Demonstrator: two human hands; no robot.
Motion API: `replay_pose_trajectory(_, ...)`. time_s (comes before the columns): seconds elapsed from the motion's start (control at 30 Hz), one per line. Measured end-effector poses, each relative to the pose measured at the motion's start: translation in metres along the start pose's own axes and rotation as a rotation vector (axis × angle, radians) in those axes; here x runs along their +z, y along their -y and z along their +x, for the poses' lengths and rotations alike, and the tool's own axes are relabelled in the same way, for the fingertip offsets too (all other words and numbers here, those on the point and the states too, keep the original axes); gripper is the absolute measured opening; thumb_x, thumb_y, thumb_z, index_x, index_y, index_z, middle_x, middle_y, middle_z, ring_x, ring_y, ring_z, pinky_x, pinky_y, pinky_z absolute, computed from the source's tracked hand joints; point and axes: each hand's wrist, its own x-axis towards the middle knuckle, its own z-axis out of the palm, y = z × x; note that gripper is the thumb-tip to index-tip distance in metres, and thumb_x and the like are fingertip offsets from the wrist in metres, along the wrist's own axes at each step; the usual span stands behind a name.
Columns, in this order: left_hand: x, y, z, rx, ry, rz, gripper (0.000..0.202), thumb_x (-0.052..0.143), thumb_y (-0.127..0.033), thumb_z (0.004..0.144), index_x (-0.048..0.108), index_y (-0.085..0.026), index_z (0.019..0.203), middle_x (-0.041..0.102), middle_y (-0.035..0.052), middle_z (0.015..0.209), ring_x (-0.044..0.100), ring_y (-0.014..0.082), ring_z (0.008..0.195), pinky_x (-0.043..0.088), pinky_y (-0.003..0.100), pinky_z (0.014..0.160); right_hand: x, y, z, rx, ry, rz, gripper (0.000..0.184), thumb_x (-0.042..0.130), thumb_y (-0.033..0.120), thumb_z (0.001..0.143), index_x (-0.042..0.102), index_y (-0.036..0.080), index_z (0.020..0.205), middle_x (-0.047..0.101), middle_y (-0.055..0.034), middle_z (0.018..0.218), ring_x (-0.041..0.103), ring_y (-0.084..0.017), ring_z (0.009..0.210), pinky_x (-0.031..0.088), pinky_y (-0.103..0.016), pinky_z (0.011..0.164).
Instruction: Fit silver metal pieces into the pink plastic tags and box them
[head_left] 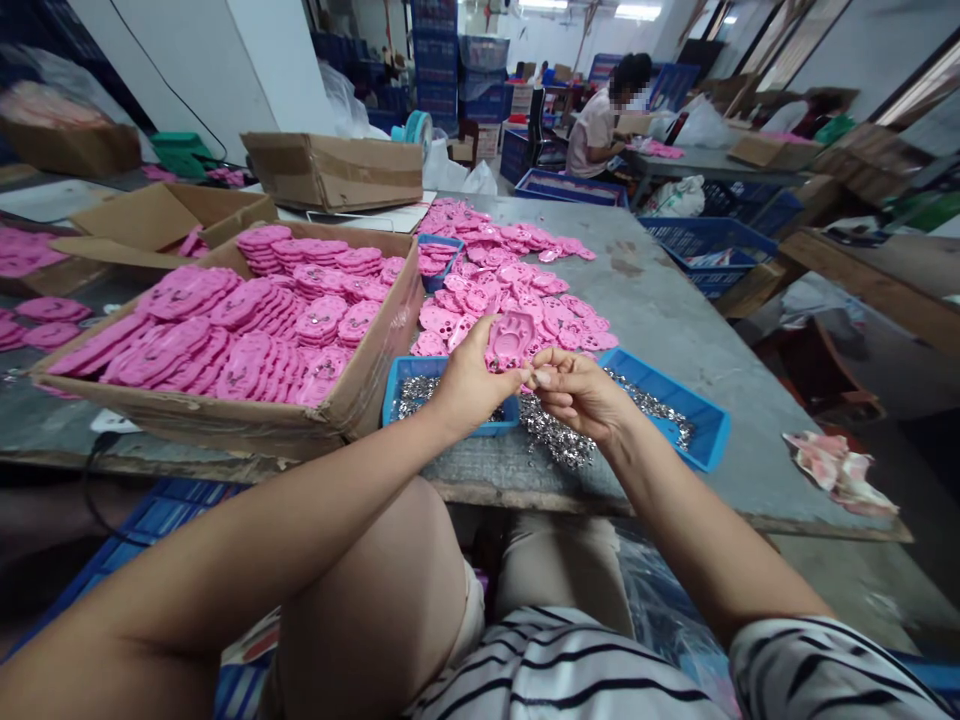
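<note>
My left hand (474, 382) grips a pink molded plastic piece (513, 340) by its left side, with the recessed face toward me. Close against its lower right edge, my right hand (574, 392) has thumb and fingers pinched together; whatever is between them is too small to make out. Below my hands lies a heap of small shiny metal parts (559, 440). A blue tray (495, 428) with more metal parts sits under my left hand, and another blue tray (709, 445) stands right of my right hand. Loose pink pieces (517, 270) are piled just beyond.
A cardboard box (375, 375) full of stacked pink pieces stands on the left of the grey table (645, 310). Behind it are more open cardboard boxes (337, 172). A crumpled cloth (840, 472) lies near the right edge. Another person (600, 125) sits at a far table.
</note>
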Motion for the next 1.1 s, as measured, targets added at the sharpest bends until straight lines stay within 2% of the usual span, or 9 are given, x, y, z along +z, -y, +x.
replay_pose_trajectory(0.1, 0.000, 0.000, 0.000, 0.107, -0.035, 0.110, 0.055, 0.073, -0.002, 0.057, 0.058, -0.020, 0.107, 0.063, 0.0043, 0.099, 0.062, 0.0246, 0.099, 0.056, 0.035, 0.075, -0.001, -0.001, 0.001, 0.026, 0.039, -0.005, 0.032, 0.084, 0.018, 0.057, 0.059, 0.018, 0.078, 0.067, 0.0035, 0.062, 0.028, 0.000, 0.036, 0.016, -0.013, 0.032)
replay_pose_trajectory(0.2, 0.001, -0.001, 0.000, 0.144, -0.025, 0.171, 0.048, 0.073, -0.003, 0.057, 0.058, -0.019, 0.100, 0.062, 0.0031, 0.093, 0.062, 0.0228, 0.094, 0.055, 0.034, 0.075, -0.001, -0.002, 0.002, 0.044, 0.064, 0.006, 0.032, 0.084, 0.018, 0.057, 0.059, 0.018, 0.077, 0.068, 0.0026, 0.062, 0.027, 0.000, 0.036, 0.014, -0.012, 0.032)
replay_pose_trajectory(0.47, 0.004, -0.008, -0.002, 0.147, -0.051, 0.211, 0.045, 0.073, -0.006, 0.057, 0.054, -0.018, 0.096, 0.060, 0.0018, 0.087, 0.060, 0.0222, 0.093, 0.053, 0.037, 0.082, 0.001, -0.001, 0.004, 0.071, 0.125, 0.040, 0.028, 0.083, 0.019, 0.059, 0.060, 0.017, 0.074, 0.067, 0.0023, 0.063, 0.024, 0.001, 0.038, 0.013, -0.011, 0.032)
replay_pose_trajectory(0.63, 0.003, -0.007, 0.000, 0.114, -0.096, 0.198, 0.053, 0.073, -0.005, 0.055, 0.054, -0.018, 0.103, 0.058, 0.0031, 0.092, 0.058, 0.0238, 0.099, 0.052, 0.037, 0.084, 0.000, -0.002, 0.002, 0.020, 0.086, 0.017, 0.027, 0.084, 0.024, 0.059, 0.061, 0.016, 0.070, 0.068, -0.0002, 0.067, 0.030, -0.001, 0.041, 0.019, -0.012, 0.033)
replay_pose_trajectory(0.77, 0.002, -0.005, 0.001, 0.084, -0.099, 0.120, 0.055, 0.074, -0.007, 0.057, 0.053, -0.020, 0.107, 0.058, 0.0018, 0.090, 0.060, 0.0213, 0.091, 0.053, 0.032, 0.073, 0.001, -0.002, 0.001, -0.014, 0.025, -0.049, 0.026, 0.085, 0.023, 0.057, 0.061, 0.015, 0.064, 0.067, -0.0003, 0.066, 0.029, -0.001, 0.041, 0.021, -0.014, 0.034)
replay_pose_trajectory(0.93, -0.002, -0.006, 0.003, -0.009, -0.078, 0.016, 0.034, 0.067, -0.016, 0.074, 0.048, -0.019, 0.102, 0.059, -0.0015, 0.073, 0.056, 0.0112, 0.055, 0.038, 0.021, 0.047, -0.001, 0.001, -0.001, -0.030, -0.019, -0.063, 0.024, 0.085, 0.023, 0.056, 0.064, 0.015, 0.063, 0.067, 0.0007, 0.065, 0.028, 0.000, 0.041, 0.021, -0.015, 0.035)
replay_pose_trajectory(1.03, -0.008, -0.006, 0.006, -0.051, -0.130, -0.069, 0.020, 0.059, -0.024, 0.083, 0.048, -0.019, 0.099, 0.063, 0.0014, 0.073, 0.057, 0.0125, 0.053, 0.034, 0.021, 0.044, -0.008, 0.002, -0.002, -0.040, -0.048, -0.118, 0.025, 0.085, 0.026, 0.055, 0.063, 0.016, 0.063, 0.066, 0.0007, 0.064, 0.027, -0.001, 0.041, 0.021, -0.017, 0.035)
replay_pose_trajectory(1.1, -0.012, -0.006, 0.009, -0.088, -0.168, -0.103, 0.017, 0.056, -0.025, 0.085, 0.049, -0.019, 0.099, 0.065, 0.0033, 0.074, 0.061, 0.0154, 0.058, 0.035, 0.022, 0.045, -0.016, -0.001, -0.002, -0.049, -0.091, -0.208, 0.027, 0.084, 0.030, 0.057, 0.062, 0.016, 0.064, 0.059, 0.0035, 0.056, 0.027, -0.002, 0.040, 0.021, -0.019, 0.036)
